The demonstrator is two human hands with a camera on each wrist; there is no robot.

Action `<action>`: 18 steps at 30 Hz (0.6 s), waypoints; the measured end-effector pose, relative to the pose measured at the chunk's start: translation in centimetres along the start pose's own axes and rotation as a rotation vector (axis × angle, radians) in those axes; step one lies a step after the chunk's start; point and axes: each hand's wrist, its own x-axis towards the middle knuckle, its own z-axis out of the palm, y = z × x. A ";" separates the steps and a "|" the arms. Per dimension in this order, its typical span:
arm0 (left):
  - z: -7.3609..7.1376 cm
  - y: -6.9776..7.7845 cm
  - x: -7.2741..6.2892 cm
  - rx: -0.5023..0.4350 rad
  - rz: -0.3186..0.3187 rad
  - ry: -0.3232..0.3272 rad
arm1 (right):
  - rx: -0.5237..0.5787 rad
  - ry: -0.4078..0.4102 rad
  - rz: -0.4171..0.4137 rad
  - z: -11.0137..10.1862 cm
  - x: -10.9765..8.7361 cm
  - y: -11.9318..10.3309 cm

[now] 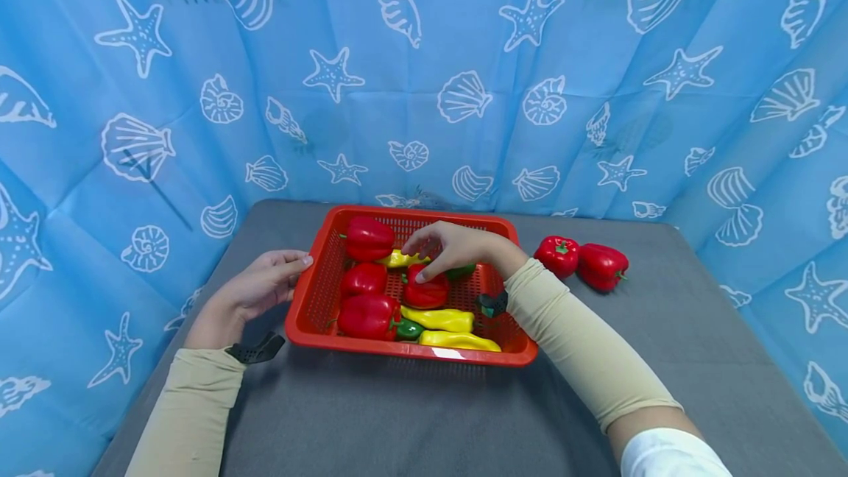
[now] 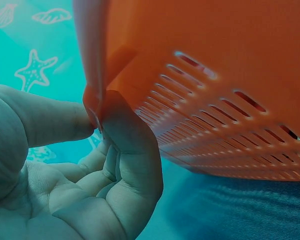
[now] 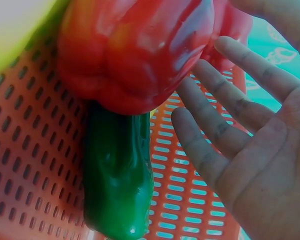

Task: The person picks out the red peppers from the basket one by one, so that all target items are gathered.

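My left hand (image 1: 268, 282) pinches the left rim of a red plastic basket (image 1: 301, 315); its thumb and curled index finger meet over the rim (image 2: 92, 110) in the left wrist view. Over the basket's middle, my right hand (image 1: 457, 245) reaches down around a red bell pepper (image 1: 427, 293). Seen from the right wrist, the fingers are spread and loosely bent beside that bell pepper (image 3: 135, 55), not wrapped round it. A long green pepper (image 3: 117, 170) lies below it. Also inside are several red bell peppers (image 1: 367, 319) and yellow peppers (image 1: 457, 341).
Two more red bell peppers (image 1: 599, 267) lie on the grey tablecloth (image 1: 662, 330) right of the basket, beyond my right forearm. A blue curtain (image 1: 411, 57) with white shells and starfish hangs behind and beside the table.
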 end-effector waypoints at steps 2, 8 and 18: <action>0.0 0.0 0.0 0.000 -0.003 0.002 | -0.006 -0.011 0.000 0.1 0.0 0.0; 0.1 0.1 -0.1 -0.005 -0.009 0.003 | -0.014 -0.043 0.013 0.2 0.2 0.1; 0.1 0.1 0.0 -0.008 -0.005 -0.001 | 0.004 -0.066 0.047 0.4 0.4 0.2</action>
